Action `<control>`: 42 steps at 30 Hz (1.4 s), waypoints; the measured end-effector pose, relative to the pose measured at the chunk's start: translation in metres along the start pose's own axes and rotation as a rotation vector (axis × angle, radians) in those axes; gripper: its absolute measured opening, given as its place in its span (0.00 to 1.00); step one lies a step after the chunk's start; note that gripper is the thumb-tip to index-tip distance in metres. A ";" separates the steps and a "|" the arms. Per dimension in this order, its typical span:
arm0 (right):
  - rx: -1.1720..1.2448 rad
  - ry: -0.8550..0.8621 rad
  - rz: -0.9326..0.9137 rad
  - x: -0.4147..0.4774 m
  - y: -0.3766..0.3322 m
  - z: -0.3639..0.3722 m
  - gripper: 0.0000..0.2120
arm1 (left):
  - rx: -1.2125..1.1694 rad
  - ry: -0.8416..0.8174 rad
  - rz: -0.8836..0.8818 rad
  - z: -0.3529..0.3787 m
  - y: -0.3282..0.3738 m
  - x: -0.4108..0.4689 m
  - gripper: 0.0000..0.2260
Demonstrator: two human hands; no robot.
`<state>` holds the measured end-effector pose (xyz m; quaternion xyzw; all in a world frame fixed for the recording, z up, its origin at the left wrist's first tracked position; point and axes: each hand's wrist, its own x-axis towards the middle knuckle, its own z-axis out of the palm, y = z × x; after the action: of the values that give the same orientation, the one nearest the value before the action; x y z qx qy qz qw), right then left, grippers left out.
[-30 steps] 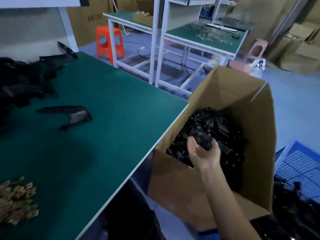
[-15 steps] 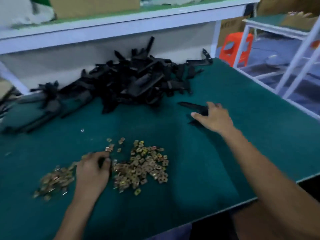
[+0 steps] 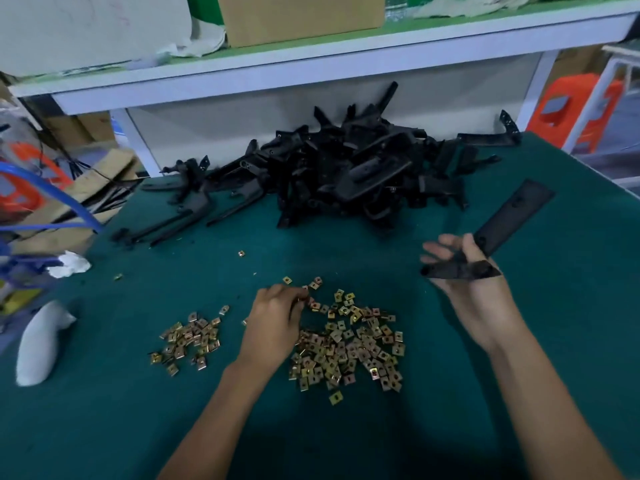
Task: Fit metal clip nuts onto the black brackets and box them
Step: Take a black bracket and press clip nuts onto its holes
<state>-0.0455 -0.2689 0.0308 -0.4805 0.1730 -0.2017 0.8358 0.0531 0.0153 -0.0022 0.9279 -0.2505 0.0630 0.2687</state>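
Black bracket (image 3: 512, 220) slants up from grip of palm-up right hand (image 3: 478, 299).

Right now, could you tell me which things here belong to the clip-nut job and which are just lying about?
Job: bracket held in right hand; bracket pile; clip nuts, left hand pinching some.
Lying about: white bundle; crumpled tissue; orange stool; cardboard box on shelf.

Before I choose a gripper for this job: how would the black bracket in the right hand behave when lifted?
Probably stiff: the black bracket juts straight out of the right hand without sagging. Likely light: one loose grip carries it. Flat and angular, it shouldn't roll.
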 end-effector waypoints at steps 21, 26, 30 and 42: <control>0.267 -0.167 0.171 0.005 0.050 0.033 0.27 | -0.032 -0.132 0.118 -0.002 0.033 0.001 0.14; 0.288 -0.130 0.165 0.008 0.048 0.031 0.27 | 0.054 -0.206 0.151 0.019 0.055 0.008 0.26; 0.294 -0.130 0.150 0.009 0.050 0.029 0.26 | 0.191 -0.351 0.226 0.027 0.068 0.014 0.21; 0.239 -0.116 0.163 0.006 0.050 0.032 0.22 | -0.166 -0.148 -0.026 -0.001 0.056 0.013 0.05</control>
<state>-0.0167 -0.2257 0.0017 -0.3730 0.1376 -0.1242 0.9091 0.0365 -0.0309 0.0281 0.9078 -0.2621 -0.0300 0.3260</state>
